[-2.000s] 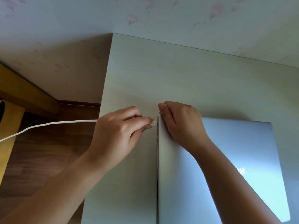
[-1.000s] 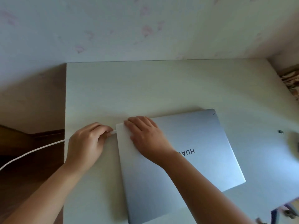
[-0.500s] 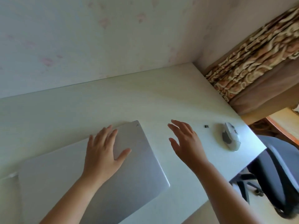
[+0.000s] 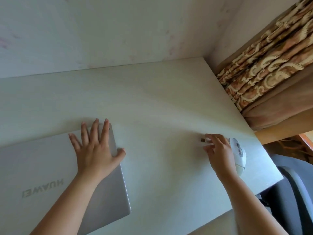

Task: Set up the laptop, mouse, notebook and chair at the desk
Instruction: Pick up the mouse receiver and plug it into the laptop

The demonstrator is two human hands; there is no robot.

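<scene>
The pale rectangular desk (image 4: 152, 99) fills the middle of the frame, its far edge against the wall. The closed silver laptop (image 4: 42, 175) lies on it at lower left. The white computer mouse (image 4: 239, 154) sits near the desk's right edge, a small dark USB receiver (image 4: 202, 140) just left of it. The dark padded office chair (image 4: 294, 192) stands at lower right, the patterned brown curtain (image 4: 271, 65) at upper right

the left hand (image 4: 94, 150) has let go of the white cable and now lies flat, fingers spread, on the closed laptop (image 4: 50, 175) lid's far right corner. the right hand (image 4: 218, 150) has left the lid and reached right, its fingertips at the small dongle (image 4: 202, 140), the mouse (image 4: 239, 155) just beyond it.
</scene>
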